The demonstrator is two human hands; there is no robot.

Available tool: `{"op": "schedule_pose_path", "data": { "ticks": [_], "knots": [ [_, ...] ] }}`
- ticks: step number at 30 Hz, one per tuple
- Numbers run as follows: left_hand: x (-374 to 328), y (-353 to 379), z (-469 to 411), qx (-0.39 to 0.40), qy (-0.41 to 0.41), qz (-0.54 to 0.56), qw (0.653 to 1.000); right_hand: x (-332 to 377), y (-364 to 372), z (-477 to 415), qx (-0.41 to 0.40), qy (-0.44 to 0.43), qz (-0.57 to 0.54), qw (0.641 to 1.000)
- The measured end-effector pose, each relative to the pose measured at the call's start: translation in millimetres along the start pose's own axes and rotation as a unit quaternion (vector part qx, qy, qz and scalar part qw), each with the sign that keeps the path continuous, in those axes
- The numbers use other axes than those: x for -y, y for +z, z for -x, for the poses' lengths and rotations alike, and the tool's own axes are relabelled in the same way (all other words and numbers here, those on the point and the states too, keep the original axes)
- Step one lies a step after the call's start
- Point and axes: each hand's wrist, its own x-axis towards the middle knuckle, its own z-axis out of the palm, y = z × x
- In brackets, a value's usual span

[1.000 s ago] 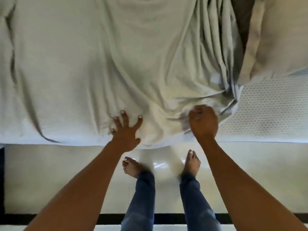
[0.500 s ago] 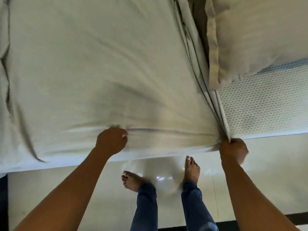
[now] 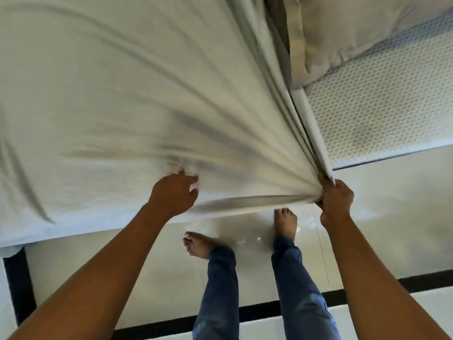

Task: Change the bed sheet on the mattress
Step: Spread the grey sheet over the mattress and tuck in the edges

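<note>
Head view, looking down over the bed edge. The right hand (image 3: 336, 201) is clenched round a gathered bunch of the bed sheet (image 3: 122, 106). Its fingers (image 3: 343, 188) are wrapped fully closed, and taut folds fan out from that fist, up and away to the left. The left hand (image 3: 174, 194) is curled into the same sheet further along the edge, fingertips dug into the cloth and pinching a fold. Between the two hands the hem runs in a stretched line, roughly along the mattress side.

Now the key bit. The bare mattress (image 3: 382, 114), honeycomb-patterned, lies just beyond and to the right of the right-hand fingers, with a pillow (image 3: 355, 28) resting on it further off. So the uncovered stretch sits on the right fist's side, and that's the nearer hand; the left is well apart from it. If the sheet is to cover that patch, I'd judge the pull goes rightward along the edge, right hand leading. Bare feet (image 3: 285, 223) stand on the glossy floor (image 3: 392, 217) below the hem.
</note>
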Motion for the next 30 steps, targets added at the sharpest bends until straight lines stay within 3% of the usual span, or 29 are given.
{"op": "schedule_pose_path", "data": {
  "ticks": [2,5,8,12,14,16,19,22,24,27,30],
  "knots": [
    [-6.3,-2.0,2.8,0.005,0.012,-0.019,1.000,-22.5,-23.8,-9.0,-0.078,-0.011,0.114,0.990],
    [-14.0,-5.1,11.9,0.005,0.030,-0.032,0.999,-49.7,-48.8,-9.1,-0.114,0.006,0.234,0.966],
    [-27.3,-12.1,18.5,0.000,0.041,-0.053,0.998,-56.0,-60.5,-14.7,-0.089,0.016,0.215,0.973],
    [-52.7,-14.7,11.2,-0.073,0.066,-0.033,0.995,-16.3,-44.3,-18.6,0.052,-0.030,0.070,0.996],
    [-72.9,-12.7,6.7,-0.118,0.073,-0.007,0.990,3.6,-29.0,-20.2,0.073,-0.084,0.105,0.988],
    [-94.0,-12.5,2.7,-0.155,0.080,0.025,0.984,13.4,-16.0,-26.0,0.077,-0.156,0.219,0.960],
    [-112.3,-11.9,-5.5,-0.184,0.102,0.048,0.976,14.8,-23.6,-34.3,0.022,-0.188,0.303,0.934],
    [-112.0,-9.0,-13.2,-0.162,0.109,0.040,0.980,3.0,-75.0,-55.5,-0.140,-0.078,0.289,0.944],
    [-107.5,-4.8,-15.7,-0.129,0.109,0.030,0.985,-7.3,-104.4,-62.4,-0.195,0.001,0.295,0.935],
    [-103.0,2.3,-17.2,-0.106,0.099,0.009,0.989,-2.9,-93.7,-63.9,-0.166,0.011,0.285,0.944],
    [-107.3,5.8,-17.1,-0.115,0.098,0.009,0.988,15.5,-52.2,-58.7,-0.093,-0.097,0.191,0.972]
  ]
}}
